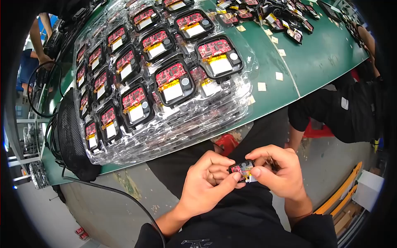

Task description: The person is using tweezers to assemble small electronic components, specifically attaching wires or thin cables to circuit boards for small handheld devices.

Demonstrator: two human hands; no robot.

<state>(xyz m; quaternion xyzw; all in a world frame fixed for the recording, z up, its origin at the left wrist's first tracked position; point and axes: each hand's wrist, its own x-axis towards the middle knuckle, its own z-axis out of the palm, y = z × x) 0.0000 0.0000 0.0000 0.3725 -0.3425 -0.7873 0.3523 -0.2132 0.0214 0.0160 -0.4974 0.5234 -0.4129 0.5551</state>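
Device (237, 168) lies directly between my left hand (206, 182), gripping its left end, and my right hand (282, 171), pinching its right, visible length running roughly side to side

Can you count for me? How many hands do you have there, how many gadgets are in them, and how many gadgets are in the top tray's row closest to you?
Hands: 2, the left hand and the right hand
Held gadget: 1
Front-row gadgets: 5
Total: 8
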